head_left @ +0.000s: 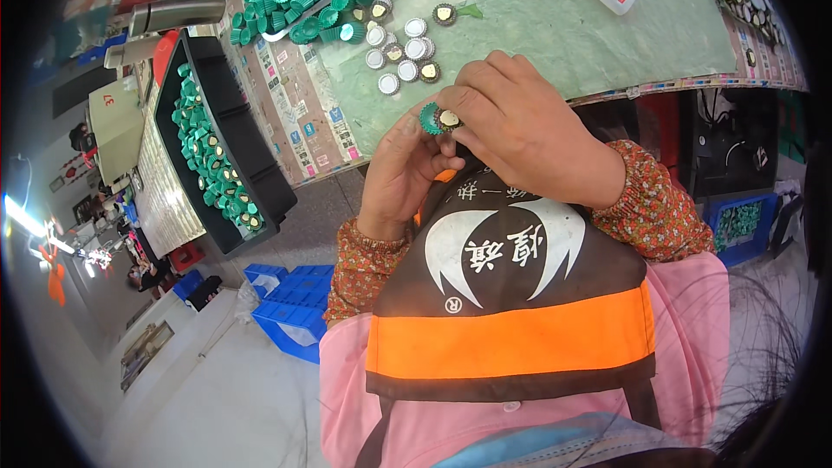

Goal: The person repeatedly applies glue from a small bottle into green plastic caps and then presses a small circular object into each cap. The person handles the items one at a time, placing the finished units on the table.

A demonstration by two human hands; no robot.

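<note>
Just left of the brown cap the right hand pinches, and touching it, the left hand pinches a green cup.

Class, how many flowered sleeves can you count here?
2: the left sleeve, below the left hand, and the right sleeve, beside the right hand. Others may be hidden.

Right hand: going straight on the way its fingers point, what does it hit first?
Probably the green fluted cup, just left of the dark, cream-centred cap at the tips of the right hand; the left hand lies just beyond. Depth is unclear.
</note>
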